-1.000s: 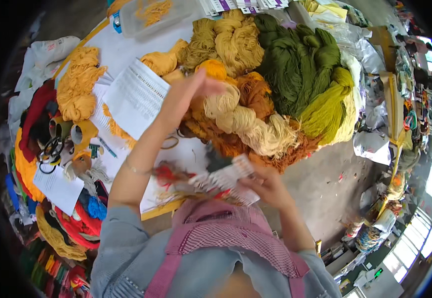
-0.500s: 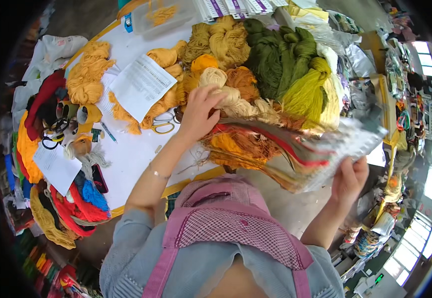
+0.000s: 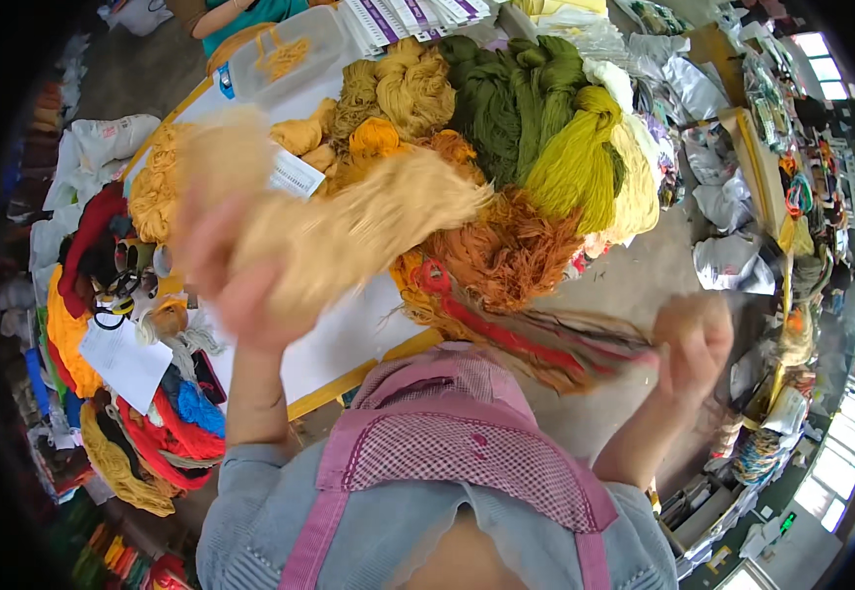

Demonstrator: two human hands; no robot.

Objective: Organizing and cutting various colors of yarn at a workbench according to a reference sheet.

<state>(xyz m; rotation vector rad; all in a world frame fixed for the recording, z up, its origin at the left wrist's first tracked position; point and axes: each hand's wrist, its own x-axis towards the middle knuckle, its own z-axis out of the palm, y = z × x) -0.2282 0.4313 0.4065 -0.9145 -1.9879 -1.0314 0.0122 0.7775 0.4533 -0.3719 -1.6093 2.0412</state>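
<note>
A beige skein of yarn (image 3: 378, 211) is gripped in my left hand (image 3: 235, 270), lifted over the left part of the table; hand and skein are smeared by motion. My right hand (image 3: 693, 344) is closed out to the right, past the near edge of the table. Up to its fingers runs a bundle of red, brown and grey yarn strands (image 3: 545, 339), whose other end lies on the yarn pile. Between the hands sits a rust-brown skein (image 3: 511, 246). Behind it are dark green (image 3: 516, 108) and yellow-green skeins (image 3: 580, 162).
Orange-yellow skeins (image 3: 157, 192) and a partly covered printed sheet (image 3: 294, 175) lie at left. Scissors (image 3: 124, 285), another paper (image 3: 124, 354) and red yarn (image 3: 167, 433) crowd the left edge. A clear plastic box (image 3: 294, 59) stands at the back, near another person's arm (image 3: 221, 18).
My left hand has picked up the beige skein from the pile and swung left, baring the rust-brown skein. The clear plastic bag by my right hand no longer shows plainly.
</note>
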